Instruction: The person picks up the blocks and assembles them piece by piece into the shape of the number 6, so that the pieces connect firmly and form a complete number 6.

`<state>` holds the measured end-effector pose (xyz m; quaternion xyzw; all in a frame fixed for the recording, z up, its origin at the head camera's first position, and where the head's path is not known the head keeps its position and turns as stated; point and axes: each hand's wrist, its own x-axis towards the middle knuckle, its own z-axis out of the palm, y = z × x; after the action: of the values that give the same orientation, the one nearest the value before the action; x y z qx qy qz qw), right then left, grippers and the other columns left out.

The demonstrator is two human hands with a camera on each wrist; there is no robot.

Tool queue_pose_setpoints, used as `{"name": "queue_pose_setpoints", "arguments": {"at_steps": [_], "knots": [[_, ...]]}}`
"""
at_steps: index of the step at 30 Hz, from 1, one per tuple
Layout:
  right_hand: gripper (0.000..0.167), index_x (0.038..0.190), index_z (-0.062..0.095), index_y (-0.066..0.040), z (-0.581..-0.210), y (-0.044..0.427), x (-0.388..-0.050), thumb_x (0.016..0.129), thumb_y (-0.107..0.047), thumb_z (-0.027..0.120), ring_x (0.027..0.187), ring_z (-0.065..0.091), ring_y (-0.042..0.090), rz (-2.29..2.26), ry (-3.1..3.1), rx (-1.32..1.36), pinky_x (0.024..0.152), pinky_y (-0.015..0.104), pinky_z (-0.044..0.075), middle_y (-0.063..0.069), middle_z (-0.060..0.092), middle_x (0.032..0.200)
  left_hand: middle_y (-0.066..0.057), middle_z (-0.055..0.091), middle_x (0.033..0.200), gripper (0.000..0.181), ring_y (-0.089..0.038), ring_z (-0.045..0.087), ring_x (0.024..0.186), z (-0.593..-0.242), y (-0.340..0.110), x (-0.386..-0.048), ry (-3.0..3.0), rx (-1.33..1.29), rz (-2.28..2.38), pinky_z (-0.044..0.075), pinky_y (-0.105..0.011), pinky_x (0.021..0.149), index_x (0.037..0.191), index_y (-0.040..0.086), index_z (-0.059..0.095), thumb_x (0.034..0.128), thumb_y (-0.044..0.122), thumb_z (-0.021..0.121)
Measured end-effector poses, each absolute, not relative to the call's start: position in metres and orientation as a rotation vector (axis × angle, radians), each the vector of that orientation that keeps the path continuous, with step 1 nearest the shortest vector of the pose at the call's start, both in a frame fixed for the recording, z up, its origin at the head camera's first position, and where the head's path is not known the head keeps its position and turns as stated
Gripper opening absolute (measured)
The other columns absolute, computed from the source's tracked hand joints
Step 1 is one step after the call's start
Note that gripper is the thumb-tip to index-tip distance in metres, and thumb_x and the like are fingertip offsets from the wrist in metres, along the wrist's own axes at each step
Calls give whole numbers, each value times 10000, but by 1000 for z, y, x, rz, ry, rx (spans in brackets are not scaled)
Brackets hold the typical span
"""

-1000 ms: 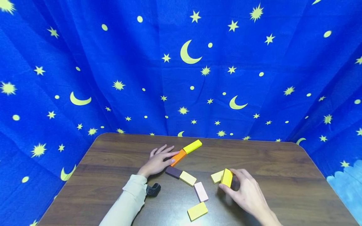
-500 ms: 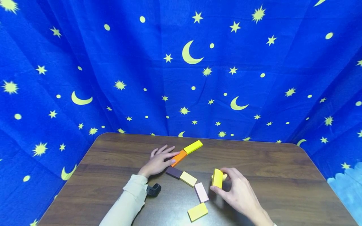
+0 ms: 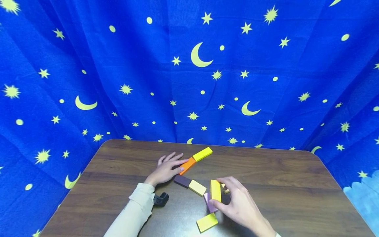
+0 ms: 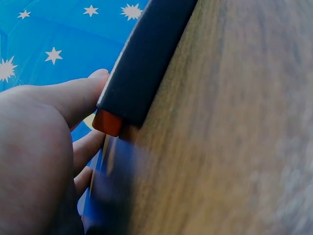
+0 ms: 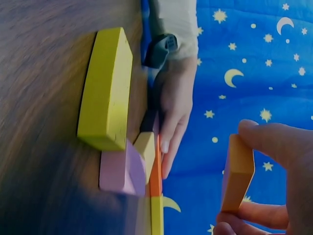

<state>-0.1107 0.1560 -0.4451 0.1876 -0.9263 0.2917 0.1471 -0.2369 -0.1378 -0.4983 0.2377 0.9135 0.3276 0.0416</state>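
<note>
My right hand (image 3: 240, 202) pinches a yellow wooden block (image 3: 215, 190) between thumb and fingers. In the head view the block is above the lilac block (image 3: 208, 201), partly covering it; in the right wrist view it appears lifted off the table. My left hand (image 3: 164, 171) rests on the table with fingers spread, thumb and index finger touching the orange block (image 3: 189, 165). Beside that hand lies a dark purple block (image 3: 182, 181), then a pale yellow block (image 3: 197, 187). Another pale block (image 3: 225, 189) is mostly hidden behind my right hand.
A bright yellow block (image 3: 202, 154) extends the line from the orange block toward the back. Nearest the front lies another yellow block (image 3: 207, 223). A black band (image 3: 161, 199) sits at the left wrist. The wooden table (image 3: 281, 177) meets a blue star-patterned curtain (image 3: 148, 108).
My right hand has carried the yellow block leftward, from beside the loose pale block to above the lilac block. My left hand has stayed in place.
</note>
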Motion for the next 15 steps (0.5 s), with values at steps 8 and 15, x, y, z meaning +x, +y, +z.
{"name": "queue_pose_setpoints", "arguments": {"at_steps": [8,15], "knots": [[623,1207,696,-145,-447,142,-111,697,-441,900,889,597,48,892,-2630,662,746,281,508,-145,638,1095,-37,405,1584,421,-362,190,1513,-499,-137,-238,2808,746,974,24,-654,1140,1434,272,586,1032,392,551],[630,1225,686,-140,-448,134,-110,722,-463,882,959,611,68,894,-2633,759,784,297,527,-126,637,1141,-22,400,1586,416,-347,194,1514,-500,-138,-238,2809,735,966,26,-643,1142,1433,284,586,1032,390,552]]}}
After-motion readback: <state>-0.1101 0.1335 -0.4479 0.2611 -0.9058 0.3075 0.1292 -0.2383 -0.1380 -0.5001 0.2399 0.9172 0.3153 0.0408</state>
